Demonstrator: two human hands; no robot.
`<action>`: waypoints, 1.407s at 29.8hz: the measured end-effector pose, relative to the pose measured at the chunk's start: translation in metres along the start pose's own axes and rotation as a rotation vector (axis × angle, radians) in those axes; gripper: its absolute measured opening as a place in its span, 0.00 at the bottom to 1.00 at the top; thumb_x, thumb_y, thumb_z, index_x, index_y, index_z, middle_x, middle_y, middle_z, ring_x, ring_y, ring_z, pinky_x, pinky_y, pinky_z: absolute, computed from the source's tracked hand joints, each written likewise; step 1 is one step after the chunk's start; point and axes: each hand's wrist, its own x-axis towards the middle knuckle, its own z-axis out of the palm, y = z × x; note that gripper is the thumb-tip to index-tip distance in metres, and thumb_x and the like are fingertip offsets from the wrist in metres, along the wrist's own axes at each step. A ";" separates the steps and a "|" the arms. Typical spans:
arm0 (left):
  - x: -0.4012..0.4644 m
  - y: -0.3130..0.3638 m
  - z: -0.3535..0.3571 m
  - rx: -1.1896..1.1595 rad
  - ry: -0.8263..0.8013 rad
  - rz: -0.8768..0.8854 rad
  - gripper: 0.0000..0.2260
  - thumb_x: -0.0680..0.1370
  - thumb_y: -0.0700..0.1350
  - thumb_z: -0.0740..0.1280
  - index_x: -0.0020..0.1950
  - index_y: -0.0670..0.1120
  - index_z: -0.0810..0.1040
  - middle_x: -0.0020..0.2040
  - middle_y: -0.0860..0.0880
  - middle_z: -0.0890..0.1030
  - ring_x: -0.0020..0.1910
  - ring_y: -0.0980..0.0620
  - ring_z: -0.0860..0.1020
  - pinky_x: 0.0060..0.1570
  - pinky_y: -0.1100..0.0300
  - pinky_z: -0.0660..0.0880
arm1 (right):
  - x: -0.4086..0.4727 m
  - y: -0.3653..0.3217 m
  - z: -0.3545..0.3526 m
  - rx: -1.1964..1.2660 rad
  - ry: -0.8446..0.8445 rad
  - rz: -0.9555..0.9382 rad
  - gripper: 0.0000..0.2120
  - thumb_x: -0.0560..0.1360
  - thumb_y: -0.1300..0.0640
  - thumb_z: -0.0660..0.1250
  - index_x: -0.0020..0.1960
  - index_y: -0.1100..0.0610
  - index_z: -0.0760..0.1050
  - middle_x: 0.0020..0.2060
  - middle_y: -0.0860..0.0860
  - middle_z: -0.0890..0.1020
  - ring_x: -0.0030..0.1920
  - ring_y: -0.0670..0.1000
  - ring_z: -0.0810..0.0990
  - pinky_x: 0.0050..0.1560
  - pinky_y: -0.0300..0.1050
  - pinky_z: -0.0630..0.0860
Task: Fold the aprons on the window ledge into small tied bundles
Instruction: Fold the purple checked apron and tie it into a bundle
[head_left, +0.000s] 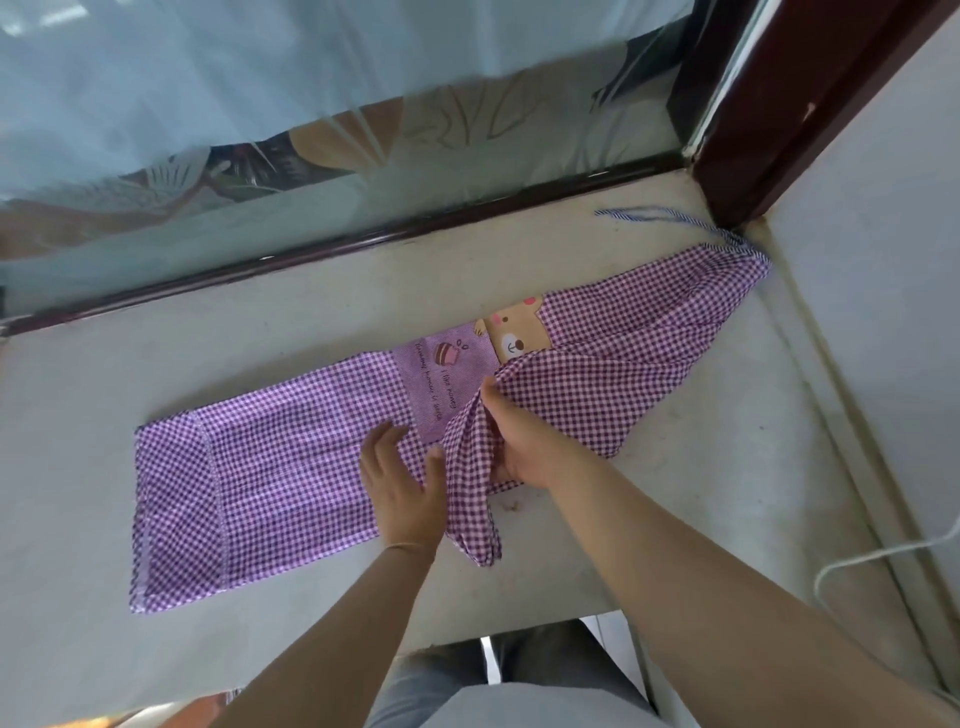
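- A purple checked apron (291, 467) lies stretched along the pale ledge (104, 415), folded into a long strip.
- Left hand (402, 488) lies flat on the apron, fingers (382, 441) straight.
- Right hand (524, 447) grips a bunched fold near the bear patch (519, 332).
- A striped tie (654, 218) trails toward the corner by the dark frame (779, 104).
- A white cable (883, 551) loops at the right.

Window glass (311, 78): at 12 o'clock — frosted, leaf-patterned.
Window frame (810, 104): dark, at 1 o'clock.
White cable (883, 552): at 4 o'clock — looped by the wall (883, 260).
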 end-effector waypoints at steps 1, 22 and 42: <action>-0.005 0.000 0.000 0.091 -0.040 0.101 0.31 0.73 0.67 0.57 0.63 0.44 0.70 0.63 0.44 0.69 0.63 0.47 0.67 0.63 0.48 0.67 | 0.007 0.001 0.003 0.005 0.029 -0.008 0.41 0.73 0.28 0.52 0.73 0.58 0.62 0.63 0.59 0.77 0.61 0.61 0.77 0.62 0.63 0.73; 0.059 -0.056 -0.018 0.703 -0.373 0.717 0.21 0.76 0.54 0.68 0.67 0.49 0.72 0.67 0.43 0.74 0.65 0.38 0.72 0.65 0.39 0.67 | 0.002 0.038 -0.092 -1.869 0.627 -0.835 0.24 0.77 0.38 0.53 0.63 0.53 0.69 0.61 0.55 0.75 0.62 0.58 0.74 0.61 0.56 0.74; 0.040 -0.053 0.003 0.982 -0.628 0.200 0.32 0.79 0.49 0.59 0.78 0.53 0.45 0.77 0.43 0.50 0.72 0.35 0.56 0.66 0.42 0.67 | 0.002 0.018 -0.106 -2.067 0.684 -0.540 0.19 0.61 0.58 0.77 0.51 0.58 0.79 0.47 0.54 0.84 0.48 0.58 0.83 0.59 0.60 0.75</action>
